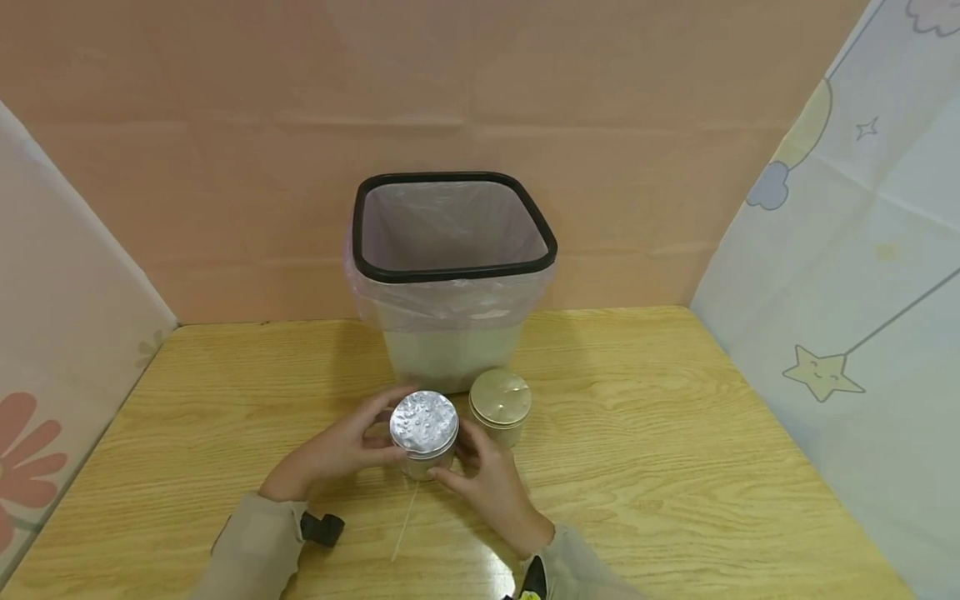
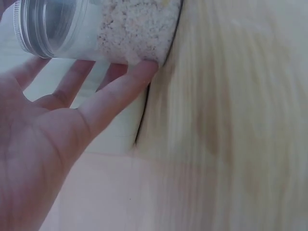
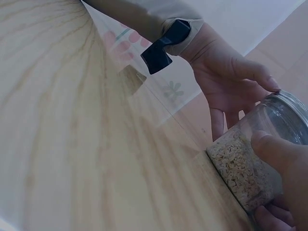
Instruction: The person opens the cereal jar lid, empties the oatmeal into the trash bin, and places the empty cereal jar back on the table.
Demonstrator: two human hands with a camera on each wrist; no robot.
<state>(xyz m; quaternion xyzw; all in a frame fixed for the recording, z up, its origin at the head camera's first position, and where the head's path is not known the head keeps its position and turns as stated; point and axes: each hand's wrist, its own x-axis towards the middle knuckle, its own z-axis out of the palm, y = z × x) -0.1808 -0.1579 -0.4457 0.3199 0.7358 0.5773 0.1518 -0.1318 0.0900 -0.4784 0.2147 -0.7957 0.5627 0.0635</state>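
Observation:
A clear jar (image 1: pixel 431 467) with a crinkled silver lid (image 1: pixel 424 423) stands on the table between both hands, filled partway with pale flaky bits (image 3: pixel 238 168). From its left, my left hand (image 1: pixel 337 450) holds it, thumb at the front near the lid and fingers reaching behind. My right hand (image 1: pixel 491 492) grips the other side, thumb across the front wall and fingers around the side. Just behind the right hand is a second jar (image 1: pixel 506 433) with a smooth gold lid (image 1: pixel 500 397). A thin pale stick (image 1: pixel 405 522) lies in front of the silver-lidded jar.
Behind the jars stands a white bin (image 1: pixel 450 354) with a black rim (image 1: pixel 457 273) and a thin pinkish liner. The wooden table (image 1: pixel 660 467) meets a peach backdrop (image 1: pixel 225 208) at the back and printed cloths on the left and right.

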